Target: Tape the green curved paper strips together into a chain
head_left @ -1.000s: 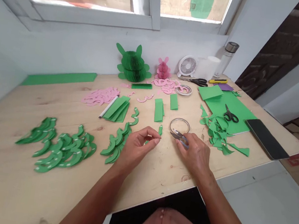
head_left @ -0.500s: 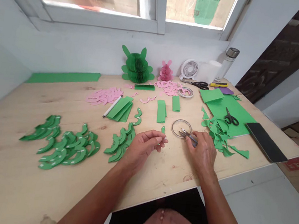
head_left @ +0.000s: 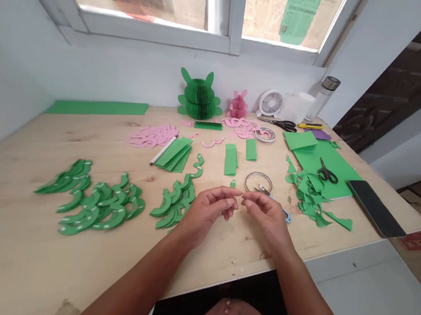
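My left hand (head_left: 215,209) and my right hand (head_left: 266,218) are raised over the table with their fingertips pinched close together. Whatever lies between the fingertips is too small to make out. Just beyond the right hand, scissors with blue handles (head_left: 287,216) rest with their blades over a thin tape ring (head_left: 260,174). A small green paper piece (head_left: 233,184) shows behind the left fingertips, partly hidden. Beside the left hand is a pile of curved green paper pieces (head_left: 174,199), several carrying short white strips.
More green curved pieces (head_left: 100,205) lie at left. Folded green cards (head_left: 174,154), pink cutouts (head_left: 154,135) and green scraps (head_left: 310,190) are spread beyond. A phone (head_left: 376,208) and black scissors (head_left: 327,172) lie right. A green paper figure (head_left: 200,97), fan (head_left: 271,103) and bottle (head_left: 322,99) stand behind.
My right hand has let go of the scissors, which now lie on the table by the tape ring. It has moved left to meet my left hand's fingertips. The view has shifted slightly.
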Demonstrator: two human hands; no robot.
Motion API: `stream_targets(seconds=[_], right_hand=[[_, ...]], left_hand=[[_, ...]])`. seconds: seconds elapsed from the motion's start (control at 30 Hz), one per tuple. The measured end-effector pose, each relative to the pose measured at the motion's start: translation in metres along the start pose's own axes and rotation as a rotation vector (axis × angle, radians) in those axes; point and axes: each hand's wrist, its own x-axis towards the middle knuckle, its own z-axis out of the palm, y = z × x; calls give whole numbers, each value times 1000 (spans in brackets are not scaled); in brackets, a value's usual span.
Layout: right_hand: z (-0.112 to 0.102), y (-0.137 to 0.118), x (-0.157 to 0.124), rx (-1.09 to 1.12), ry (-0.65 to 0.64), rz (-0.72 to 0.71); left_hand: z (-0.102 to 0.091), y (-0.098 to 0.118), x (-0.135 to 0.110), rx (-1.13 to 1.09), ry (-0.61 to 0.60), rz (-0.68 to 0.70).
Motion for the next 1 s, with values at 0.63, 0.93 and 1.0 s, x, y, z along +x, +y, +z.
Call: stream_targets(seconds=[0.63,0.93,1.0], right_hand=[[11,-7,1,392,-22,152],[11,-11,4,272,4,133],[11,-10,4,256,15,123]], left_hand=[[-2,-4,2,52,-47,23],[-3,-3,1,465,130,289],[-7,0,1,597,217,377]])
